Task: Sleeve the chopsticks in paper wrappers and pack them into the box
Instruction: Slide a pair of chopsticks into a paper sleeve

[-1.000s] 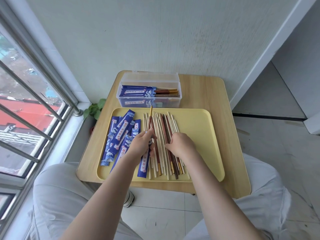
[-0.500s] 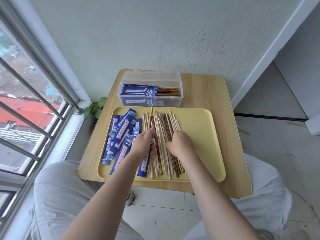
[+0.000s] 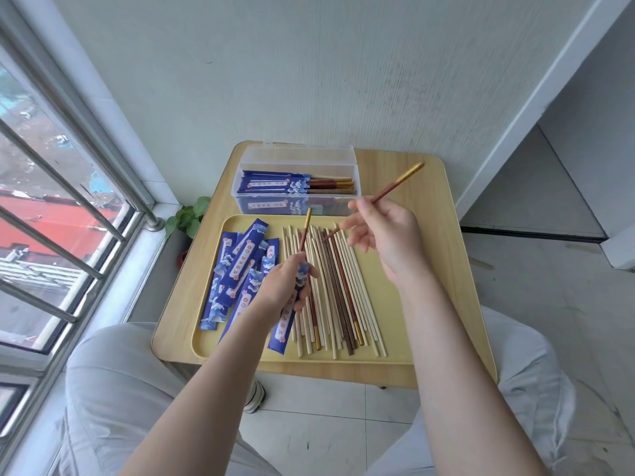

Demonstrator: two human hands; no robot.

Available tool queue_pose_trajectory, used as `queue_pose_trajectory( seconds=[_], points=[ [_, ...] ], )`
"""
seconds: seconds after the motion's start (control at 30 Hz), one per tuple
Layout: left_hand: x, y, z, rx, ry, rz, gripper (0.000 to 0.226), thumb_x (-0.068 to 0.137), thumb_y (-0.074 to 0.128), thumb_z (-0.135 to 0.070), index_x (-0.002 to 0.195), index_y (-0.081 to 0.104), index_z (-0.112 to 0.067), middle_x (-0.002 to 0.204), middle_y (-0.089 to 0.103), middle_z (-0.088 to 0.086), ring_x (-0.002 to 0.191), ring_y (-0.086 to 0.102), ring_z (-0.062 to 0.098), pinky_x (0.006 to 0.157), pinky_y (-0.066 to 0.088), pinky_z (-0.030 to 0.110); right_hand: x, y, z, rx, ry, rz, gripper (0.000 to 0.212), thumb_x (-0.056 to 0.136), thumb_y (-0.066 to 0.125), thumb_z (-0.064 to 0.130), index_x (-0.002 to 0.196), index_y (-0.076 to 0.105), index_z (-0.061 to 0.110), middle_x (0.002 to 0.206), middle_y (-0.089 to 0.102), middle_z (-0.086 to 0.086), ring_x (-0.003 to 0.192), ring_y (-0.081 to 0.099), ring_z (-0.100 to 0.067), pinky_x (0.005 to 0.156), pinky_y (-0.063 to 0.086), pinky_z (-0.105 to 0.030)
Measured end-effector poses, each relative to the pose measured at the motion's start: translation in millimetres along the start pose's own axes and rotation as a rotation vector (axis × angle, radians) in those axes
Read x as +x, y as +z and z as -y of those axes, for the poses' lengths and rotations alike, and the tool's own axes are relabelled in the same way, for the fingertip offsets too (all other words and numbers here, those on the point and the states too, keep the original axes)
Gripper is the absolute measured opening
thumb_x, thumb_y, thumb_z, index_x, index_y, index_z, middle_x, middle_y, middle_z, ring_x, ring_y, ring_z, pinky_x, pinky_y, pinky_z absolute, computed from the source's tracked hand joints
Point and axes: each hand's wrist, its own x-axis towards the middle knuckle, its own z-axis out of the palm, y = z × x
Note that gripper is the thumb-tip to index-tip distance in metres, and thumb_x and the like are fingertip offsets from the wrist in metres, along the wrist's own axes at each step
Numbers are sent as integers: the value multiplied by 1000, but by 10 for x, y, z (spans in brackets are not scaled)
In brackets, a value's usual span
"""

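Your right hand [image 3: 385,235], which a moment ago lay pressed down on the loose chopsticks [image 3: 338,290] in the yellow tray [image 3: 405,304], is now raised above them. It pinches one red chopstick with a gold end [image 3: 388,190] between thumb and fingers, its gold tip pointing up and to the right.

Your left hand [image 3: 283,286] has not moved from the middle of the tray. Its fingers are curled round a blue paper wrapper [image 3: 288,319], and a first red chopstick [image 3: 304,233] stands out of the wrapper's top end, pointing away from you.

The change suggests you have found the matching stick of the pair, so the next step is probably to slide it into the same wrapper.

More empty wrappers [image 3: 237,269] lie fanned on the tray's left side. The clear plastic box [image 3: 299,159] sits just beyond the tray on the wooden table [image 3: 453,255], already holding several sleeved pairs. Many chopsticks are not yet sleeved.
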Motion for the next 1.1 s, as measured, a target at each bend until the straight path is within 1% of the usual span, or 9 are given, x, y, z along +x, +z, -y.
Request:
queue_pose_trajectory(
  seconds=[0.1,0.2,0.6,0.73,0.83,0.9,0.97,1.03,1.1],
  points=[
    [-12,4,-19,-44,-4,66,58,105,29,-50,92,63,-4,54,43,8,41,37,20,44,34,25,49,-9,-23,-92,-29,-105,25,104,54,25,90,71,14,63,58,2,48,47,-14,43,34,-19],
    [-30,-1,-36,-51,1,130,64,106,23,-50,90,62,-3,54,41,8,40,36,20,43,34,24,82,-27,-58,-181,-33,-163,29,104,52,26,83,68,16,58,52,8,48,44,-12,45,34,-20],
    [-62,-17,-114,92,65,143,58,107,29,-45,88,65,-3,54,42,8,41,37,20,46,37,26,177,-77,-15,-246,-54,-236,32,105,50,26,78,64,16,54,50,7,44,43,-9,44,35,-20],
    [-76,21,-174,93,85,144,58,107,29,-43,86,66,-3,53,43,8,41,37,21,46,36,28,203,-1,-37,-302,2,-153,28,104,51,26,83,64,15,57,52,6,46,46,-10,46,37,-21],
    [-75,35,-227,105,101,135,60,107,29,-45,88,65,-1,52,44,8,41,37,21,45,36,27,185,39,-18,-460,147,50,9,101,56,20,100,58,11,74,66,-3,52,55,-13,47,42,-24],
    [-61,34,-261,137,109,123,61,107,30,-46,86,65,-1,52,45,9,41,39,21,45,37,26,174,60,-13,-512,277,211,14,98,62,19,106,55,12,81,72,-8,55,60,-15,50,45,-26],
    [-41,25,-282,179,119,99,61,107,30,-46,78,64,-4,54,46,12,42,40,21,46,38,28,178,79,-12,-525,331,285,23,96,67,32,103,56,13,80,71,-7,54,58,-14,49,44,-26],
    [9,5,-306,218,137,76,62,107,31,-45,75,65,-5,53,46,14,42,42,23,49,39,30,222,103,6,-490,304,195,36,98,58,47,97,56,11,73,64,-5,50,52,-12,47,40,-23],
    [64,-20,-330,258,144,53,65,108,30,-44,81,68,1,49,47,11,40,42,22,48,39,31,298,115,-7,-387,224,-13,37,103,45,49,92,51,15,66,56,-3,46,46,-11,44,36,-22]
  ],
)
